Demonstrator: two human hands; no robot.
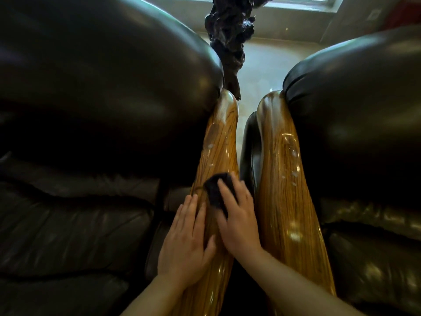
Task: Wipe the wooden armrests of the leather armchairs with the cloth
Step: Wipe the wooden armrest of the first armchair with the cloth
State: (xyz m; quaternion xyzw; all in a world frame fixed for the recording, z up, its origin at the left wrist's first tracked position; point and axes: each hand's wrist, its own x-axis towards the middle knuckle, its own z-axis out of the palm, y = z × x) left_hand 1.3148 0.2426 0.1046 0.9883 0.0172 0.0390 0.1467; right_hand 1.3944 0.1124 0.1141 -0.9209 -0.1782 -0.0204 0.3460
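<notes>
Two glossy striped wooden armrests run side by side away from me: the left armrest (218, 142) and the right armrest (282, 179). A small dark cloth (215, 190) lies on the left armrest, pressed flat under the fingers of my right hand (237, 215). My left hand (188, 238) rests beside it on the same armrest, fingers spread, thumb hooked over the wood. Pale wet spots and foam show farther up both armrests. Part of the cloth is hidden under my right palm.
The dark leather armchair on the left (91, 110) and the one on the right (355, 115) flank the armrests, with a narrow gap between. A dark gnarled carved object (230, 37) stands behind the gap. Pale floor (262, 62) and a window lie beyond.
</notes>
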